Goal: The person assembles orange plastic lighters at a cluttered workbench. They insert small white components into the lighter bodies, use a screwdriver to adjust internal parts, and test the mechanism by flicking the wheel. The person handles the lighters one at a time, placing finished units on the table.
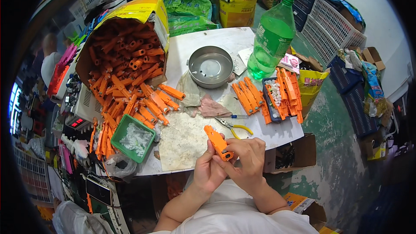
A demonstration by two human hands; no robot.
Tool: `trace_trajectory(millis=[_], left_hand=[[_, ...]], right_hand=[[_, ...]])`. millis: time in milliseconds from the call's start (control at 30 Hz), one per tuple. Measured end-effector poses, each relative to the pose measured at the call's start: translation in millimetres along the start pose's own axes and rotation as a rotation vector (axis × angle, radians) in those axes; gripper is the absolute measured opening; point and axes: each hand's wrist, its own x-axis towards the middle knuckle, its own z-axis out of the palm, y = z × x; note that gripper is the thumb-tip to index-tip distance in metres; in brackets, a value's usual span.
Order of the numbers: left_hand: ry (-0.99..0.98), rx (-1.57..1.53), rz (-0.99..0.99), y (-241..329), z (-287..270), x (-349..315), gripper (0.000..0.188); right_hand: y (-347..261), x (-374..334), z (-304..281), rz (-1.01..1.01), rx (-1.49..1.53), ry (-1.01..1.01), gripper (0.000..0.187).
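The grip of the left hand [209, 172] pinches an orange plastic housing [216, 141]; that of the right hand [248, 161] pinches its near end, apparently to steady it. The housing is held over the 6 o'clock edge of the worktop [186, 41]. Yellow-handled pliers [227, 124] at its 2 o'clock and a green tray [124, 152] at 9 o'clock presumably shorten reach.

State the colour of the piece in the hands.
The piece is mostly orange, as the head view shows.
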Motion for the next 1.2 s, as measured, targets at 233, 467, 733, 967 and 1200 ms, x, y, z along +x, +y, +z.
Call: trace_trajectory(millis=[233, 467, 733, 967, 1200], left_hand=[[0.127, 0.707, 0.344, -3, 4, 2, 0.036], [0.043, 1.004, 0.362, 4, -7, 2, 0.047], [0.036, 0.895, 0.343, 7, -10, 11, 0.061], [0.058, 0.729, 0.316, 7, -14, 15, 0.056], [0.146, 0.420, 0.268, 17, -24, 15, 0.044]], right_hand=[[8, -14, -5, 0.054, 0.054, -0.049, 0.037], [12, -23, -10, 0.218, 0.054, -0.122, 0.040], [13, -23, -8, 0.159, -0.048, -0.099, 0.040], [11, -23, -5, 0.158, -0.033, -0.068, 0.041], [37, -34, 4, 0.263, 0.098, -0.072, 0.038]])
